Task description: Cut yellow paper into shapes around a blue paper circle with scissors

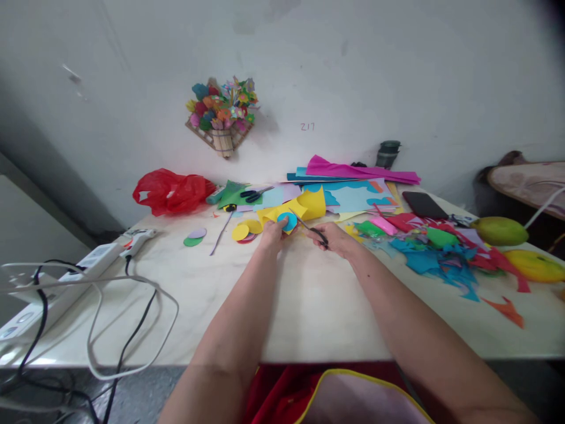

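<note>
My left hand (274, 229) pinches a blue paper circle (289, 221) against a curled sheet of yellow paper (311, 204). Held in my right hand (333, 237) is a pair of scissors (318, 235) with dark handles, its blades pointing left at the yellow paper beside the circle. Whether the blades touch the paper is too small to tell. Just left of my left hand lie yellow paper circles (241, 232) overlapping a red one. Farther left, a green circle (193, 242) sits partly under a lilac one.
Colourful paper scraps (445, 259) heap on the right, near a dark phone (424, 205) and a yellow mango-like fruit (536, 266). At the back lie a red plastic bag (174, 191), second scissors (252, 195) and magenta sheets (353, 169). A power strip (66, 288) with cables occupies the left edge.
</note>
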Demonstrator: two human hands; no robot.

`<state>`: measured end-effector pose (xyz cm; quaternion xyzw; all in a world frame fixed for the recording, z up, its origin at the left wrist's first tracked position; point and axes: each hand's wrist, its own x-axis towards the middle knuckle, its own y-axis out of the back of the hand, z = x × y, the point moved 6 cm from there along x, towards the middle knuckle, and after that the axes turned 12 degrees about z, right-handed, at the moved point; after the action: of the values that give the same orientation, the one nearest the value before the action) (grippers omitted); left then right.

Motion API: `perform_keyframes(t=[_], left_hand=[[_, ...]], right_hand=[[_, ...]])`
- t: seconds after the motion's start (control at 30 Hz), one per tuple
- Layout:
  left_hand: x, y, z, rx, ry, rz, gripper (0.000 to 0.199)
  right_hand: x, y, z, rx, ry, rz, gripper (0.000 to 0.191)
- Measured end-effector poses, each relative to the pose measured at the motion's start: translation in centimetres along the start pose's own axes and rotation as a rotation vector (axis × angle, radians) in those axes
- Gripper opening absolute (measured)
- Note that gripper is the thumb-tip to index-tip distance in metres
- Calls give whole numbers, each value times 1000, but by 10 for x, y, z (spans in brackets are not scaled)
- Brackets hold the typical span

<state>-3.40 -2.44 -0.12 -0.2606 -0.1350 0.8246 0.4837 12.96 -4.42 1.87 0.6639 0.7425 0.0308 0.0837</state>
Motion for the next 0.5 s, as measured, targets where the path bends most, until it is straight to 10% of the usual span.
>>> perform_keyframes(t=[0.5], left_hand=[[-1,1,3,-2,-4,-29,15]], right_hand=[[-1,0,-3,-4,34,-24,34]])
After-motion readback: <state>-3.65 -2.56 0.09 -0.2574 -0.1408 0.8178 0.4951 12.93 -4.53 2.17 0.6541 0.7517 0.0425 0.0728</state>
